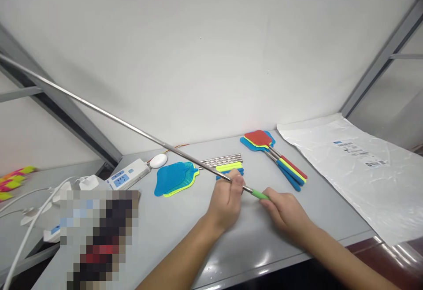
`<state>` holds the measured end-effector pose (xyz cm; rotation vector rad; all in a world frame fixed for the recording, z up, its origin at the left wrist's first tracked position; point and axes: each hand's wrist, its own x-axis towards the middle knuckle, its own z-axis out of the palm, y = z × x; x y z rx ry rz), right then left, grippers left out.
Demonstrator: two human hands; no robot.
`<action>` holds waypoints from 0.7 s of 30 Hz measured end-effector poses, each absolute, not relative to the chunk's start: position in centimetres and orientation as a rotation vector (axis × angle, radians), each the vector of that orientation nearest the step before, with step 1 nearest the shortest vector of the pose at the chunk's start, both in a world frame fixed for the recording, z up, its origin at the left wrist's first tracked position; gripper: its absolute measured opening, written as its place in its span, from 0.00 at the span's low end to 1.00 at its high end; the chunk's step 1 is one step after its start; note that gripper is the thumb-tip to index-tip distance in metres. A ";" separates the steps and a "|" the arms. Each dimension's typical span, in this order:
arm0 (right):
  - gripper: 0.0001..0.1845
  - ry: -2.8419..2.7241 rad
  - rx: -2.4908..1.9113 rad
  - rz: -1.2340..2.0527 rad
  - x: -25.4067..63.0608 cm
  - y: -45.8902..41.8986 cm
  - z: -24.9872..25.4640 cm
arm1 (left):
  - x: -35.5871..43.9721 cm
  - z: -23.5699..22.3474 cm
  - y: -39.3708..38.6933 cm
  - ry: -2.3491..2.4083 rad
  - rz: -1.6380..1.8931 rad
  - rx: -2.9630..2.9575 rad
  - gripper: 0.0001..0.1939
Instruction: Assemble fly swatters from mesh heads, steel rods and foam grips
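Though the label (361,153) on the white plastic sheet (317,149) right of the right hand (287,210) carries printing, it is too small to read. Slanting up and leftward from both hands, a long silver rod (122,120), jointed in sections, runs out of view; the right hand grips its one green handle (258,194), the left hand (226,197) wraps the metal just beside. Beyond the right hand lie four fly swatters (259,139), handled one red, one yellow, two blue; left of the left hand, blue and yellow swatters (175,179) overlap too much to count.
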<state>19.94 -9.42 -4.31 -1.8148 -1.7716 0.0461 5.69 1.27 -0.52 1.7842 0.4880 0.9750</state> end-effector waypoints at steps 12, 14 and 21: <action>0.19 -1.706 -1.903 0.194 20.5 -9.6 -3.8 | 2.4 3.0 8.4 0.633 1.792 1.138 0.23; 0.19 -1.693 -1.921 0.210 20.7 -9.6 -3.9 | 2.6 2.5 8.2 0.664 1.730 1.217 0.23; 0.20 -1.640 -1.974 0.152 21.6 -9.7 -4.2 | 4.1 0.4 6.4 0.687 1.411 1.385 0.23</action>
